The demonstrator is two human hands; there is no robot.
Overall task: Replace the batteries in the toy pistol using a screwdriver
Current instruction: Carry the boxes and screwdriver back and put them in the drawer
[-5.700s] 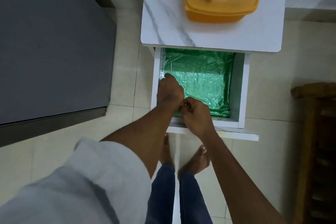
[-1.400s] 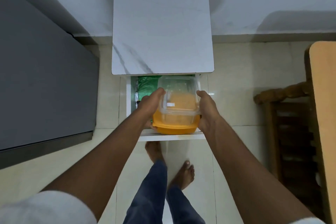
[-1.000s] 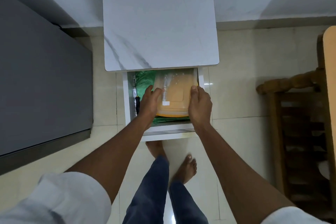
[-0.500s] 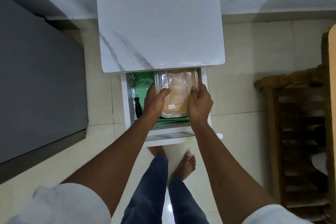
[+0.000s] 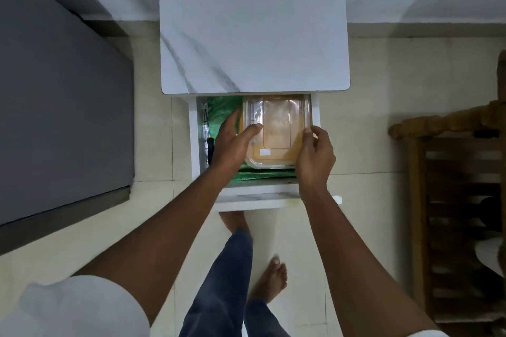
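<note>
A clear-lidded orange plastic box (image 5: 276, 131) rests inside the open white drawer (image 5: 254, 194), on a green crinkled liner (image 5: 223, 109). My left hand (image 5: 231, 142) is on the box's left side with the thumb on the lid. My right hand (image 5: 315, 156) grips its right edge. A screwdriver (image 5: 209, 146) with a black handle lies along the drawer's left wall, just left of my left hand. No toy pistol or batteries show.
The marble-patterned table top (image 5: 252, 22) overhangs the drawer's back half. A dark grey cabinet (image 5: 60, 117) stands to the left. A wooden chair or rack (image 5: 451, 186) is at the right. My bare feet (image 5: 269, 282) are on the tiled floor below the drawer.
The box went from the table top down into the drawer and now rests on the liner. My hands stay on its sides, the left one slid further back.
</note>
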